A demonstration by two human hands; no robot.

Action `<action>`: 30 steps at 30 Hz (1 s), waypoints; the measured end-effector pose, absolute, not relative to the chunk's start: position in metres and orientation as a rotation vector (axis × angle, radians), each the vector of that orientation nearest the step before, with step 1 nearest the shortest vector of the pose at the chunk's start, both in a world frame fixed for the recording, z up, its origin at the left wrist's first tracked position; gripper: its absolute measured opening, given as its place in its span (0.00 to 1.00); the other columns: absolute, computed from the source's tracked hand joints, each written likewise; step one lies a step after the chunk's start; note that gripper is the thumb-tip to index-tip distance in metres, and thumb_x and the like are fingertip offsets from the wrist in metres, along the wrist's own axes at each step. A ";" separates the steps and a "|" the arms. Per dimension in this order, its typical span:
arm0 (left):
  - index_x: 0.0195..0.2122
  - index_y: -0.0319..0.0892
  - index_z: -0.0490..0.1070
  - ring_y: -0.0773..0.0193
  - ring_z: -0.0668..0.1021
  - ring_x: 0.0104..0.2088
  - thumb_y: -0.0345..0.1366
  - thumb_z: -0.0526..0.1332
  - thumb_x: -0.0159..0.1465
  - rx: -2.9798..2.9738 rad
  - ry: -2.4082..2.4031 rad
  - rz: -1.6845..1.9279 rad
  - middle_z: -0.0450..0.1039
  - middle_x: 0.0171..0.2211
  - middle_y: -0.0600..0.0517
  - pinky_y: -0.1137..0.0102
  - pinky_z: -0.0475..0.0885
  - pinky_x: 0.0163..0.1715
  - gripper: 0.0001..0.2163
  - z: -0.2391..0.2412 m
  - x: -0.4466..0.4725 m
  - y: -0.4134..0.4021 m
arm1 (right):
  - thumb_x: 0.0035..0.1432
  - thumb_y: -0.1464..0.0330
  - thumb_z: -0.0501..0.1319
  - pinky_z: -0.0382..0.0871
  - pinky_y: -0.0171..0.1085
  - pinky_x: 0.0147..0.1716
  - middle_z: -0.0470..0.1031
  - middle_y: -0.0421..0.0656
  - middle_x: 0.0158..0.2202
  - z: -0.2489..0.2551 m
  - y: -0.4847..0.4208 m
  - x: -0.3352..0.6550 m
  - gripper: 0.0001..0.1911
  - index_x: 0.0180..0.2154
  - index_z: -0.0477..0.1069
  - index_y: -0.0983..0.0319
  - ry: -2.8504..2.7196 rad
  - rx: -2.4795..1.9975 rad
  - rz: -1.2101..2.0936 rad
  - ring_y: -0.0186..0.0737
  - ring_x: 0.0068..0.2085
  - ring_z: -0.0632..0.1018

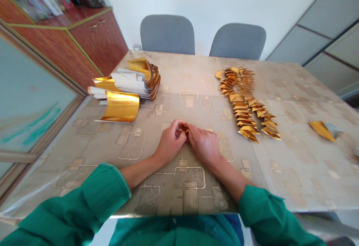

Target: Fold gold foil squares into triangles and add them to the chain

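Observation:
Over the middle of the table, my left hand (172,140) and my right hand (205,144) meet around a small folded piece of gold foil paper (184,128). Fingers of both hands are closed on it, and they hide most of its shape. To the left lies a curled sheet of gold foil paper (121,106), in front of a thick stack of gold and white sheets (134,81). Rows of folded gold foil pieces (244,107) stand packed against each other on the right.
A patterned plastic cloth covers the table (157,197). A loose gold and silver piece (322,130) lies far right. Two grey chairs (167,34) stand behind the table, by the white wall. At the left are a wooden cabinet (98,40) and a framed glass panel (30,107).

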State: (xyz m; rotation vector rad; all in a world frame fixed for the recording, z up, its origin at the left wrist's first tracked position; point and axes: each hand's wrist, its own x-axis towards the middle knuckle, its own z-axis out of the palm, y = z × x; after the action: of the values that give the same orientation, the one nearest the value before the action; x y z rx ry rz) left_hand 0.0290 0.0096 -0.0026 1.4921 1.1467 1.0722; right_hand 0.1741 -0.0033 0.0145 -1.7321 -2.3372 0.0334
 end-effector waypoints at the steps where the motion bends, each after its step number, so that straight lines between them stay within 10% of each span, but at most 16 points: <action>1: 0.43 0.42 0.66 0.64 0.80 0.36 0.32 0.58 0.61 1.475 1.142 1.067 0.76 0.38 0.51 0.69 0.77 0.35 0.09 -0.002 0.029 0.009 | 0.70 0.66 0.52 0.50 0.36 0.24 0.80 0.42 0.29 0.014 -0.004 0.174 0.11 0.44 0.73 0.58 -2.335 -1.741 0.025 0.35 0.26 0.77; 30: 0.40 0.39 0.67 0.69 0.79 0.24 0.34 0.58 0.60 1.233 1.099 1.107 0.77 0.33 0.52 0.74 0.78 0.23 0.08 -0.002 0.028 0.012 | 0.59 0.71 0.54 0.57 0.32 0.25 0.71 0.35 0.24 0.002 0.000 0.172 0.13 0.47 0.65 0.62 -1.768 -1.499 0.630 0.33 0.23 0.70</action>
State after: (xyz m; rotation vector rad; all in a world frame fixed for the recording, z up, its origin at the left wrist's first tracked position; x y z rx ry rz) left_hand 0.0278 0.0117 -0.0019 1.2334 1.0992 1.1069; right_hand 0.1724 -0.0005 0.0023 -1.4995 -1.7682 0.6295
